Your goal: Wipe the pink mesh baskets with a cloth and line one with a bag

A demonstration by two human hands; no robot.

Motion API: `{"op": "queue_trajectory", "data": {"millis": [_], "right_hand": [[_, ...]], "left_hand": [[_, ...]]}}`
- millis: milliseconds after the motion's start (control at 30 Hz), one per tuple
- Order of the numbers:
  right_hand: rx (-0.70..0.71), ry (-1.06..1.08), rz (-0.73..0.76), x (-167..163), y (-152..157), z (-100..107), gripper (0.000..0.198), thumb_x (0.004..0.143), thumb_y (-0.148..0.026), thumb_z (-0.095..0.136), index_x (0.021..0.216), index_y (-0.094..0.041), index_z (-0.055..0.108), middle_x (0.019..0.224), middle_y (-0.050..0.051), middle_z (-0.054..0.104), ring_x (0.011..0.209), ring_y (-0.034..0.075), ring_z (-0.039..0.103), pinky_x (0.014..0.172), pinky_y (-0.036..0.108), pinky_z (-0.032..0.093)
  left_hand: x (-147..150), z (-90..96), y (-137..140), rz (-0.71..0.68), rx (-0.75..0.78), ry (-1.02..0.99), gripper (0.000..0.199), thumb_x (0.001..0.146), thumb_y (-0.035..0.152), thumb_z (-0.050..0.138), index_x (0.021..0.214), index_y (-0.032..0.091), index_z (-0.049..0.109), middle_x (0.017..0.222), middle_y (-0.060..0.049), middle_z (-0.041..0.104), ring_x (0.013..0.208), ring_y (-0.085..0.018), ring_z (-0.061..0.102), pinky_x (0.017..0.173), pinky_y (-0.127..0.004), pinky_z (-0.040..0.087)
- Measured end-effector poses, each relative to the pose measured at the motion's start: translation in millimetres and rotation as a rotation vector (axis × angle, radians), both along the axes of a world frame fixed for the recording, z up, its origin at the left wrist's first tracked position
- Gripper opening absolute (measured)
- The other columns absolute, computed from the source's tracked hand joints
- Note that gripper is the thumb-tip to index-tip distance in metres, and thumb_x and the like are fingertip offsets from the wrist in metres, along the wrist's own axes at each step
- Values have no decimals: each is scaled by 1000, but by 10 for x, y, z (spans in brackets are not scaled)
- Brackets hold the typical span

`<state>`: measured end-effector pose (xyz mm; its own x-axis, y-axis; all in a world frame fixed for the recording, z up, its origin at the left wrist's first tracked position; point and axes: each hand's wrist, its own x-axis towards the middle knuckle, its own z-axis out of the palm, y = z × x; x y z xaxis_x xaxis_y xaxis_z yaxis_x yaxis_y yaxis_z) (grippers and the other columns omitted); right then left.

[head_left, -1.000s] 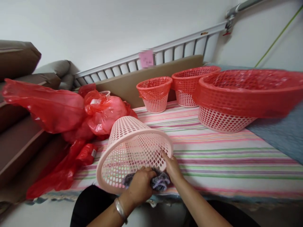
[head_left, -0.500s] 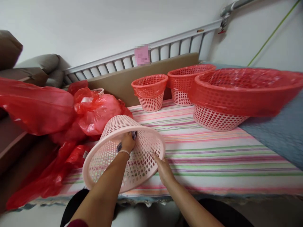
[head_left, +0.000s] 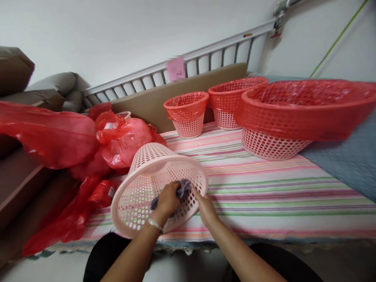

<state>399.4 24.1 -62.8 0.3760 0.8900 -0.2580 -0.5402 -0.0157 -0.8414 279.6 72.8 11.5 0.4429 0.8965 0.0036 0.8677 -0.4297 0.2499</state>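
Observation:
A pale pink perforated basket [head_left: 147,168] lies on its side on the striped bedcover [head_left: 264,196], its mouth facing me. My left hand [head_left: 167,199], with a bangle at the wrist, is inside the basket's mouth and grips a greyish-purple cloth [head_left: 183,187] pressed against the inner wall. Holding the basket's rim at its right side is my right hand [head_left: 205,205].
Three pink baskets lined with red bags stand behind: a small one [head_left: 188,113], a middle one [head_left: 232,102] and a large one [head_left: 293,117] at right. Red plastic bags [head_left: 88,141] pile up at left. A railed headboard [head_left: 164,74] and a blue-grey blanket [head_left: 349,160] border the bed.
My left hand with the cloth has come back from deep inside the basket towards its rim. The basket has shifted slightly right. My right hand stays on the rim.

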Motion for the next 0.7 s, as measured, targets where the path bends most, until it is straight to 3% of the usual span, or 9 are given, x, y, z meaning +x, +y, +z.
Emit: {"op": "queue_trajectory", "data": {"millis": [100,200,300,400,467,600,700], "right_hand": [[26,38,-2,14,-20,69,47,64,-47,74,97,-14,67,93,7,71,89,24,65,78,32,51],[48,101,59,116,-14,168,48,62,-43,76,97,-12,66,81,8,72,75,25,67,66,33,52],[90,64,-11,261,24,261,49,60,-42,78,98,-12,65,80,8,72,71,24,67,62,32,52],[119,35,-57,322,61,287,47,61,-42,77,98,-14,65,86,8,72,77,24,67,69,34,52],[127,46,-40,292,67,261,46,62,-42,76,97,-14,66,87,8,72,79,25,67,73,35,51],[94,85,18,151,32,181,46,60,-43,77,94,-14,67,81,8,72,75,25,67,70,36,51],[92,89,50,64,-11,154,44,59,-42,78,93,-15,69,80,8,72,75,26,66,71,36,51]], "left_hand": [[-38,28,-440,-215,-58,-73,32,68,5,50,92,20,64,100,-6,64,93,-21,56,83,-29,42],[-94,22,-738,-297,-94,-70,39,66,1,47,92,23,64,99,-4,63,92,-21,54,80,-31,41],[-147,-1,-871,-377,-102,-36,36,66,4,49,90,25,65,96,-3,64,92,-23,53,78,-33,40],[-184,31,-804,-410,-131,-92,29,67,7,54,87,24,65,92,-3,66,89,-22,55,78,-32,41],[-196,101,-618,-274,-96,-174,27,67,9,55,88,23,64,93,-3,66,87,-20,57,79,-30,43],[-171,237,23,237,181,-183,36,69,6,51,102,17,61,109,-10,63,102,-25,55,90,-32,41],[-127,175,503,378,247,-80,40,78,5,43,114,17,56,116,-11,61,110,-23,54,91,-32,40]]}}
